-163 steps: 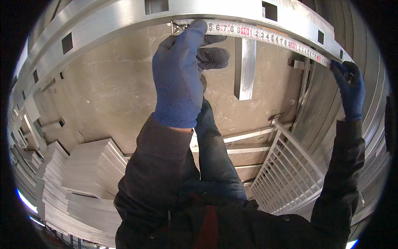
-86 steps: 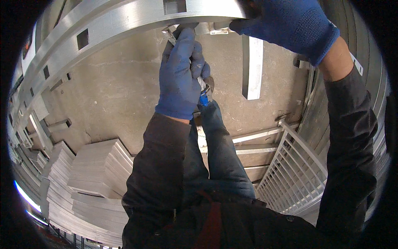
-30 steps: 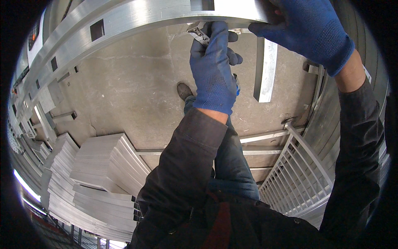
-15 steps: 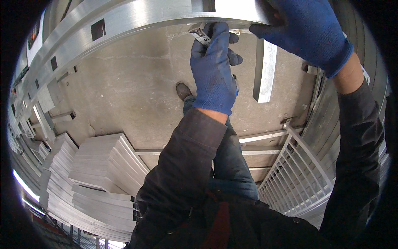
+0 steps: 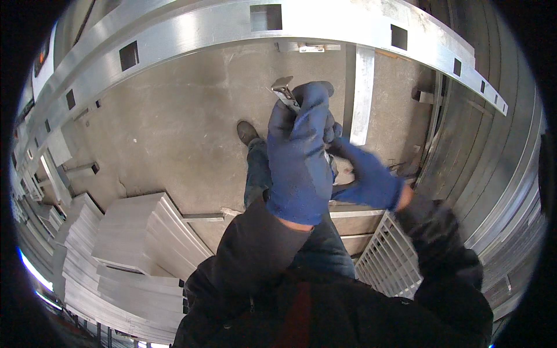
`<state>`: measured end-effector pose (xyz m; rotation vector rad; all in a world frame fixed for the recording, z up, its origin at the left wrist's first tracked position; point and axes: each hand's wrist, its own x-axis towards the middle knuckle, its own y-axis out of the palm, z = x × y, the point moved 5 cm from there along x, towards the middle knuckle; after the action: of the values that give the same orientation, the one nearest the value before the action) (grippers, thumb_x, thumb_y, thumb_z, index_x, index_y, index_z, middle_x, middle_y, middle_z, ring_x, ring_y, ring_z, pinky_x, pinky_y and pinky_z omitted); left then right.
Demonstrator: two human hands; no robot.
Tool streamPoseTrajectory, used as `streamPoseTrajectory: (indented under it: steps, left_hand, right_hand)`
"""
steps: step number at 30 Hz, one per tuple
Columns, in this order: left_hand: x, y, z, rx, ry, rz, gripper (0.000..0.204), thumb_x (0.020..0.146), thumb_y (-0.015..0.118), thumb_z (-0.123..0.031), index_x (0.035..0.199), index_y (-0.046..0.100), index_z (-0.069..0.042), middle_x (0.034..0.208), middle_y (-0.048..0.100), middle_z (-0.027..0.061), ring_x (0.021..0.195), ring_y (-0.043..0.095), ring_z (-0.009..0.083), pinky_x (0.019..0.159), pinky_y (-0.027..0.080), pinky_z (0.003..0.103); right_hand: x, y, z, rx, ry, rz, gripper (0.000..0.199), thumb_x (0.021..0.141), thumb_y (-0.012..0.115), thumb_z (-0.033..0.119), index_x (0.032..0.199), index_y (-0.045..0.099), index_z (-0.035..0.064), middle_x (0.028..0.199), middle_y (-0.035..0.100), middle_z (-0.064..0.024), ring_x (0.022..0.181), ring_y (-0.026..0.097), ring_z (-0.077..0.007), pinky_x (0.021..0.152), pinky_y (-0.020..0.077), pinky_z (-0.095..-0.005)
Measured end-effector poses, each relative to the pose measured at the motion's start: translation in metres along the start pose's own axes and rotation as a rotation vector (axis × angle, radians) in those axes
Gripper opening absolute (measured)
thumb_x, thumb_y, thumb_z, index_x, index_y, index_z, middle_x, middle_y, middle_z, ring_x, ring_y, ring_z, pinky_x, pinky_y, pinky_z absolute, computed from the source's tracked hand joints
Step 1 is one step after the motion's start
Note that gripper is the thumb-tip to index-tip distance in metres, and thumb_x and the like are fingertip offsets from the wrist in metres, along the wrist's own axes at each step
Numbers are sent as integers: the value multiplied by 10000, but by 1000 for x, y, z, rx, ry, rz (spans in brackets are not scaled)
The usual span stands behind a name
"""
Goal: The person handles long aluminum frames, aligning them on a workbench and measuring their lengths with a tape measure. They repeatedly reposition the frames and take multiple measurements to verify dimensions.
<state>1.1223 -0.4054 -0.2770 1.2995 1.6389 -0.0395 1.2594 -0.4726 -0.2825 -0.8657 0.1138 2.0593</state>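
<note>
The left hand (image 5: pixel 299 162), in a blue glove, has its fingers clenched around a tape measure, whose metal end hook (image 5: pixel 283 90) pokes out above the fingertips, below the slotted aluminium beam (image 5: pixel 191 32). The right hand (image 5: pixel 365 177), gloved too, reaches in beside it, blurred; its grip I cannot tell.

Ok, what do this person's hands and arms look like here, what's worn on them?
Both hands wear blue gloves: the left glove looks like a smooth, snug coated fabric, and the right glove is the same blue, slightly motion-blurred. The left sleeve and right sleeve are dark, charcoal to black, of a jacket-like fabric. No markings or logos can be made out.
</note>
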Motion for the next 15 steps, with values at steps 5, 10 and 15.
streamPoseTrajectory:
  steps: [5, 10, 15]
  left_hand:
    - [0, -2, -7, 138, 83, -27, 332, 1058, 689, -288, 1243, 665, -14, 826, 588, -5, 756, 618, 123, 789, 552, 303]
    - [6, -12, -16, 246, 139, 36, 275, 1045, 654, -174, 1248, 665, 12, 934, 645, 40, 837, 608, 112, 749, 499, 252]
    - [4, 2, -13, 42, 31, 379, 324, 1102, 585, -189, 1369, 617, -10, 1155, 690, 124, 1027, 669, 188, 956, 570, 352]
  right_hand:
    - [-8, 56, -34, 802, 134, 62, 824, 818, 920, 238, 1504, 516, 26, 1370, 670, -149, 1242, 649, -246, 1130, 490, -410]
    - [-40, 9, -44, 856, 270, -16, 661, 935, 744, 300, 1495, 533, 19, 1119, 756, -96, 783, 664, -45, 548, 456, -172]
    - [-40, -21, -33, 1010, 134, -254, 746, 995, 644, 581, 1453, 539, 2, 971, 735, -106, 734, 705, -154, 506, 476, -190]
